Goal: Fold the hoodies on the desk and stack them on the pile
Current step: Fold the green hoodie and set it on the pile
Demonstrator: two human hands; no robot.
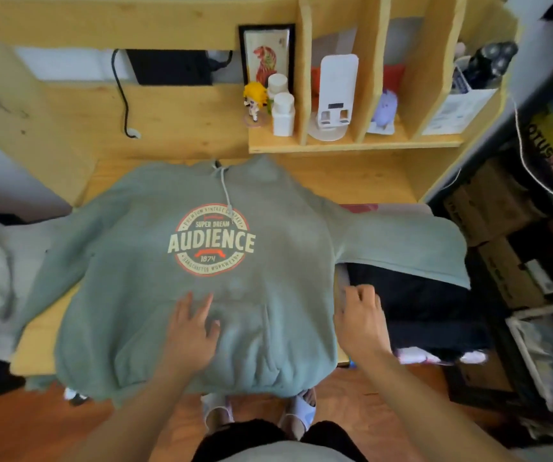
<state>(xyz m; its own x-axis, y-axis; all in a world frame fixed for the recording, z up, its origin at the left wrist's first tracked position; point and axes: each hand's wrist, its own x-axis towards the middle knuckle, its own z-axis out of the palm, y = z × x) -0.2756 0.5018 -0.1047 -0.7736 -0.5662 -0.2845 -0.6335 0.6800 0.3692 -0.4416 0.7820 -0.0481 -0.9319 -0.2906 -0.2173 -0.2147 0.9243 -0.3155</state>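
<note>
The green hoodie [201, 261] lay face-up across the desk [351, 181], hem over the near edge and its sleeve draped on the dark pile [418, 308] at the right edge. The left hand [191, 331] pressed flat on the pocket, fingers spread; the right hand [361, 315] curled at the side seam, though whether it pinched cloth could not be told. A careless fold might drag the overhanging hem off or disturb the pile.

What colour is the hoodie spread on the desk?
Sage green hoodie, with a cream and orange chest print; the head view shows it.

Bare forearms [128, 415]; dark shorts [235, 438], white slippers [216, 410] (one per foot).
</note>
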